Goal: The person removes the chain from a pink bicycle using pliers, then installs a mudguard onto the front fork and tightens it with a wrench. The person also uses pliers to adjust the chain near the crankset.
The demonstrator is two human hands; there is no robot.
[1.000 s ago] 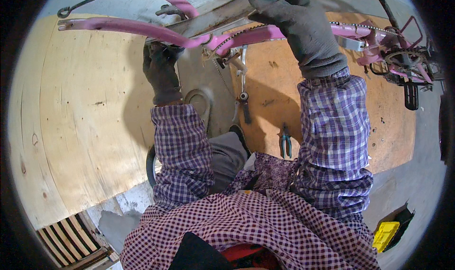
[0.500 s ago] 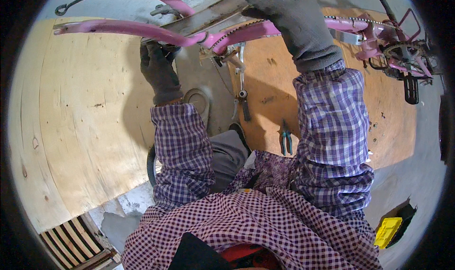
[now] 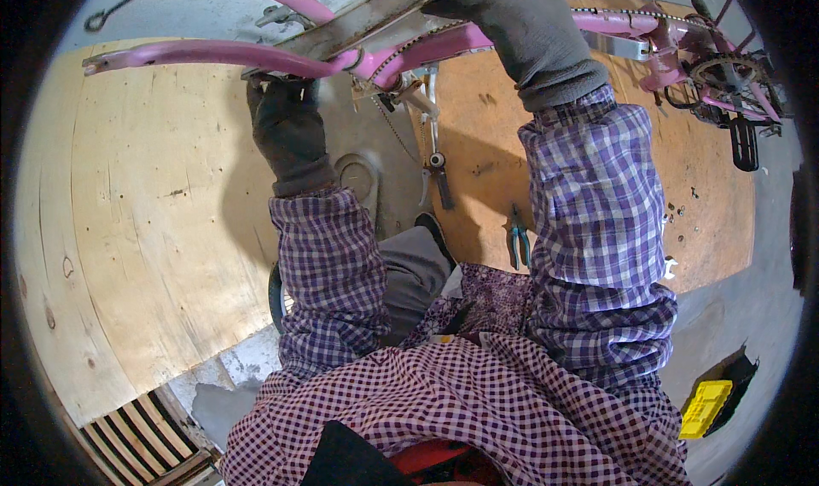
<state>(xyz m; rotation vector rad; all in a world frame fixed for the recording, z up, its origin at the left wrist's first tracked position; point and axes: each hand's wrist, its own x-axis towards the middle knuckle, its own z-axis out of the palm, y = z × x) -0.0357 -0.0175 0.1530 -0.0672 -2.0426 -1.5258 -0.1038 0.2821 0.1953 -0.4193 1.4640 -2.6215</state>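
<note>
Grey metal strip (image 3: 367, 19) slants across the pink bicycle fork (image 3: 205, 53), left hand (image 3: 290, 132) pinching its lower end by the near blade, right hand (image 3: 512, 27) clasping the upper end, fingertips partly cropped, seemingly double-gripped to keep it steady.

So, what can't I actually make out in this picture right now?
All in the head view:
Right hand: partly cut off by the top edge, so its full grip is unclear.
Left hand: fingertips hidden around the pink tube, so their hold is unclear.
Grey metal strip: upper end lost behind the right hand and the top edge.
Small bits on the brown board: too small to identify.
</note>
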